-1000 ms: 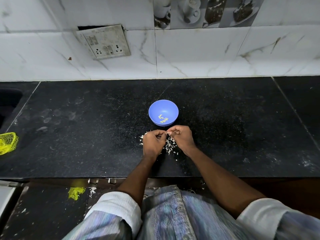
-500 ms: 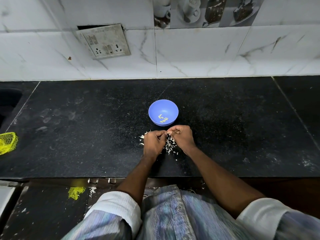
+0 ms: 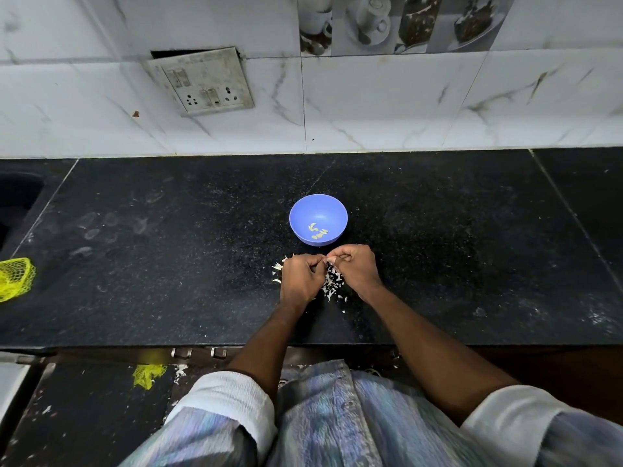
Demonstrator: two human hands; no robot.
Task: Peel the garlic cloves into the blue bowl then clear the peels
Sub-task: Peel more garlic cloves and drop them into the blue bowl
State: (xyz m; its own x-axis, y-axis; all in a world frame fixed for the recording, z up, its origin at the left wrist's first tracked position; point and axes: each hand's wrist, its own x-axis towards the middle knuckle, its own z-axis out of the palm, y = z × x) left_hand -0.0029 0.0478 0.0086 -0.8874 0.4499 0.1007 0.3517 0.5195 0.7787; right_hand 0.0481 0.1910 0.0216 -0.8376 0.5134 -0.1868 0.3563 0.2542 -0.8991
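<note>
A few small peeled garlic cloves point(image 3: 317, 231), pale yellow-green and curved like little crescents, lie loose at the bottom of the blue bowl point(image 3: 303, 215), a round, smooth, matte plastic-looking bowl standing upright on the counter near its middle. Just in front of the bowl, the left hand point(image 3: 301, 277) and the right hand point(image 3: 356, 267) meet fingertip to fingertip, both with fingers curled in tight; they appear to pinch something tiny between them, but it is too small and too hidden to make out, presumably a clove. Under and between the hands lies a scatter of garlic peels point(image 3: 332, 285), thin white papery flakes, some curled, spread on the counter and apart from the bowl. The counter point(image 3: 168, 264) is black polished stone with fine pale speckles and dull smudges on its left part. At its far left edge sits a crumpled yellow mesh bag point(image 3: 15, 279). Behind the counter rises a wall of glossy white marble-veined tiles point(image 3: 404, 106), with a grimy, tilted switch and socket plate point(image 3: 202, 82) set into it. A scrap of yellow netting point(image 3: 147, 375) lies on the dark floor below the counter edge
</note>
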